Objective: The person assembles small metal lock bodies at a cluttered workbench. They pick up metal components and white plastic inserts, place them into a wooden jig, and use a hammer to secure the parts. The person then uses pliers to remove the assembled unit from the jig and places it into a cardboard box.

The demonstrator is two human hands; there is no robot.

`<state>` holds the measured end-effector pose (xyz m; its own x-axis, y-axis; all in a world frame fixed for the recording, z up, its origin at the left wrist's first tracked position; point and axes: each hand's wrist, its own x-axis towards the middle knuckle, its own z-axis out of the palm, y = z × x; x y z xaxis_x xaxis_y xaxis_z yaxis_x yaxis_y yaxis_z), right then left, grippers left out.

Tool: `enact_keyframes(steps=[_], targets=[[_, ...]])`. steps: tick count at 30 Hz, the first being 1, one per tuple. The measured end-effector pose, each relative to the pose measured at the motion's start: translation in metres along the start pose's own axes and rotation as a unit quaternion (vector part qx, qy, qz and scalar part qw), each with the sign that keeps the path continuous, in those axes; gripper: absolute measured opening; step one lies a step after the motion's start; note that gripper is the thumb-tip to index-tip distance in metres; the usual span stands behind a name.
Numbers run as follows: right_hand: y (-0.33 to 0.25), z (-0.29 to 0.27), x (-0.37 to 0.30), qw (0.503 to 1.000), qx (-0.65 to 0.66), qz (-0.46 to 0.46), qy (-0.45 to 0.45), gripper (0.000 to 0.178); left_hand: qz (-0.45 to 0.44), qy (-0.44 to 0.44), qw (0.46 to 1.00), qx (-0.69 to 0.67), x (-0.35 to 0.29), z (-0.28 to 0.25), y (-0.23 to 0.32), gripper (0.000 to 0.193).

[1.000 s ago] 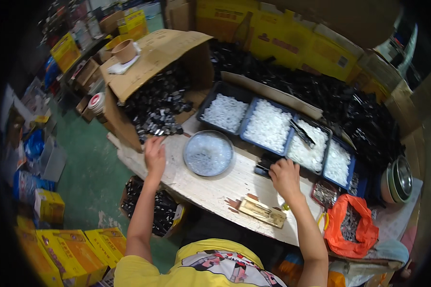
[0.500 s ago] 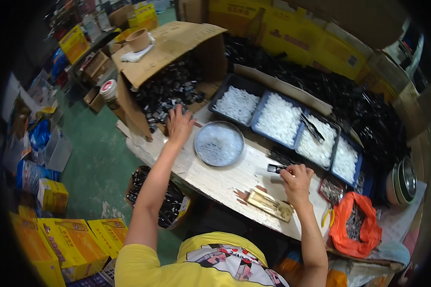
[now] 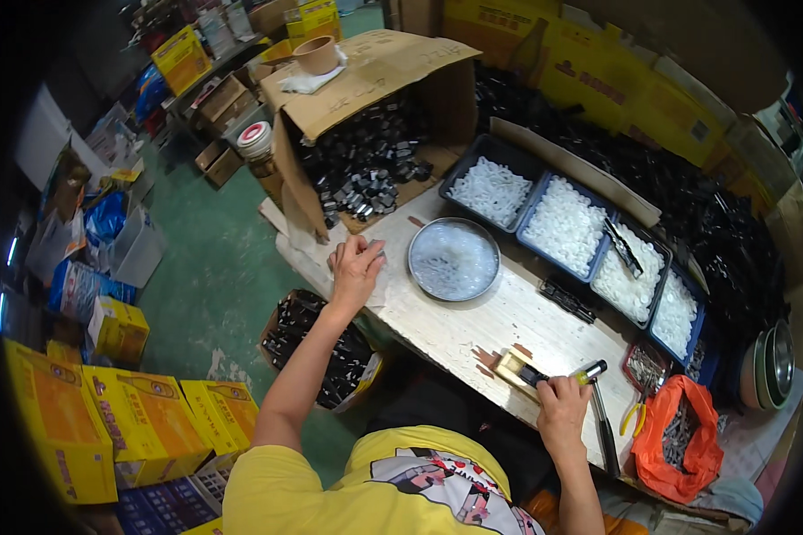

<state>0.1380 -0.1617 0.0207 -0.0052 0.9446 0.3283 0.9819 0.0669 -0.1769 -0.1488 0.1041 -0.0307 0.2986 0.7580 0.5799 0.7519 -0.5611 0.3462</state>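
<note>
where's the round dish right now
Near the head view's centre, the round dish sits on the table, right of the left hand, beside the leftmost tray.

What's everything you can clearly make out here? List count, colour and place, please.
Workbench: one, whitish, centre
Cardboard box: one, brown, bench's left end
Small parts: many, black, inside that box
Cup: one, tan, atop the box
Round dish: one, greyish, mid-bench
Trays: four, dark blue to black, bench's back
Pieces: many, white, in trays
Block: one, cream, bench's front
Hammer: one, black-handled, beside right hand
Bag: one, orange-red, bench's right end
Pliers: one, yellow, beside bag
Cartons: several, yellow, lower left and background
Floor: one, green, left
Shirt: one, yellow, bottom
Left hand: one, bare, left of dish
Right hand: one, bare, at block
</note>
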Motion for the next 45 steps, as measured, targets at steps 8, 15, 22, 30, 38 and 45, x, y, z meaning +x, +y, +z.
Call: enact_keyframes(steps=[8,15,22,30,38,45], targets=[[-0.008,0.006,0.023,0.998,0.045,-0.021,-0.039,0.019,0.050,0.036,0.998,0.004,-0.005,-0.008,0.000,0.027],[-0.008,0.011,0.019,0.999,0.044,-0.020,-0.012,0.021,0.091,0.013,0.996,-0.007,-0.021,-0.004,0.012,0.022],[-0.004,0.004,0.019,0.996,0.080,-0.008,-0.026,0.023,-0.062,-0.090,0.990,-0.091,-0.023,-0.014,0.015,0.022],[0.003,0.008,0.008,0.981,0.175,0.043,0.071,0.027,-0.072,-0.226,0.879,-0.413,-0.024,-0.034,0.129,0.025],[0.020,-0.001,-0.021,0.967,0.160,0.150,0.127,0.019,0.126,-0.402,0.819,-0.389,-0.015,0.011,0.195,0.029],[0.027,0.000,-0.032,0.965,0.153,0.172,0.121,0.015,0.025,-0.429,0.811,-0.397,-0.018,0.013,0.201,0.024]])
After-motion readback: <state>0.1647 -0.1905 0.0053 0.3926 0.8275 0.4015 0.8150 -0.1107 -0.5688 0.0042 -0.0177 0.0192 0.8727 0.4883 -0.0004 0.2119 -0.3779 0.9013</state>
